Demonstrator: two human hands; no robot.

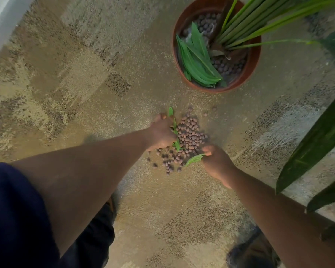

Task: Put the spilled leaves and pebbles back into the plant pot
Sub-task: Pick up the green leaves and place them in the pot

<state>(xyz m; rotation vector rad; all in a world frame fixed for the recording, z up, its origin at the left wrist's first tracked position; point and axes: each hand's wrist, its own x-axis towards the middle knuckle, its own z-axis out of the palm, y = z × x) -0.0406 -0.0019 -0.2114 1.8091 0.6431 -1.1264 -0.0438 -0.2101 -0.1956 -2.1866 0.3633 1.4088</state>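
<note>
A mottled tan carpet [85, 84] fills the view beneath me. Ahead and to my right stands a round terracotta plant pot [256, 60], upright, holding a green plant, brown pebbles and several loose green leaves [196, 62] lying against its near wall. Well apart from the pot, a heap of spilled brown pebbles [188, 138] lies on the carpet between my hands. My left hand [161, 132] curls against the heap's left edge, gripping a narrow green leaf [175, 130]. My right hand [217, 163] pinches a smaller leaf [194, 159] beside the heap's near edge
</note>
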